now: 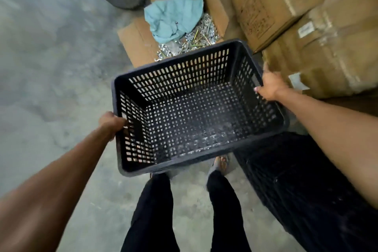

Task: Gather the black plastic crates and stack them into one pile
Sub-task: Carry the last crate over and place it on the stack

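The black perforated plastic crate (194, 106) hangs in the air in front of the person's legs, above the grey concrete floor (51, 67), gripped at its two short ends. The left hand (112, 124) has its fingers (124, 127) hooked into the handle slot, curled shut around the rim; the right hand (270, 87) clamps the opposite rim, its fingers wrapped over the edge.

The likeliest trouble, as I judge it, is a bad landing: a second black plastic crate (306, 190) stands on the floor at the lower right, just beside and partly under the held one. If the carried crate comes down skewed, its corner could catch on that rim and jam instead of nesting. Swinging it wide could also knock the open brown cardboard box of metal hardware (184, 43) just beyond its far wall.

The held crate looks empty, rigid and light, with slotted walls, a grid floor dusted pale, and a slight tilt towards the person.
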`<state>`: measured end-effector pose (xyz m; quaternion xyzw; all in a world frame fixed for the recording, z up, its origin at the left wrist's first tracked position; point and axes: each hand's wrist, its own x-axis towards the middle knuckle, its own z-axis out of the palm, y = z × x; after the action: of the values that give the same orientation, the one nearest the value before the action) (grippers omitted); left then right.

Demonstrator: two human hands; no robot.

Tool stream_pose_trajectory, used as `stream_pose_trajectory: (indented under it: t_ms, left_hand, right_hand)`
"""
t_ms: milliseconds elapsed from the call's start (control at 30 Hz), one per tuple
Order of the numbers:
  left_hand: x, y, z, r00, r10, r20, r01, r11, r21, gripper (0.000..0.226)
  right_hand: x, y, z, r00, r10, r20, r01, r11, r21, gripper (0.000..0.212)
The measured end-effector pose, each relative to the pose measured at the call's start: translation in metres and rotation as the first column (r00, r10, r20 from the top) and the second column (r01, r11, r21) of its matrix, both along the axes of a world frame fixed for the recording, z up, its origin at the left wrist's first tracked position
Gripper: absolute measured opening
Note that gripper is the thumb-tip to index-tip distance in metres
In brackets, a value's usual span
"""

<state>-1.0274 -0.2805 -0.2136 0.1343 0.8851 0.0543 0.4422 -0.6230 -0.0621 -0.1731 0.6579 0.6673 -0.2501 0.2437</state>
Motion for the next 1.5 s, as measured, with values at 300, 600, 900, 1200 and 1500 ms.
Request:
stream_pose_trajectory:
  t_ms: [300,600,900,1200,1500]
  left_hand:
    - [-0.103,0.139,0.301,0.795,-0.575,-0.194,0.588,0.651,0.48,0.078]
    - [-0.073,0.23,0.623,0.6,-0.598,-0.532,0.768,0.243,0.593,0.054]
    - [0.032,0.203,0.847,0.446,-0.645,-0.62,0.753,-0.104,0.65,0.044]
    - [0.179,0.165,0.92,0.28,-0.643,-0.713,0.659,-0.411,0.63,0.038]
    - [0.338,0.067,0.922,0.127,-0.694,-0.709,0.556,-0.542,0.63,0.04]
  right_hand:
    - [-0.032,0.001,0.314,0.968,-0.041,-0.247,0.103,0.964,0.244,0.11]
    - [0.0,-0.041,0.616,0.971,-0.14,-0.193,0.228,0.781,0.581,0.055]
    - [0.082,-0.178,0.816,0.918,-0.355,-0.178,0.343,0.483,0.805,0.047]
    - [0.162,-0.338,0.895,0.795,-0.589,-0.144,0.359,0.265,0.895,0.055]
    - [0.261,-0.492,0.898,0.7,-0.672,-0.241,0.441,0.142,0.886,0.058]
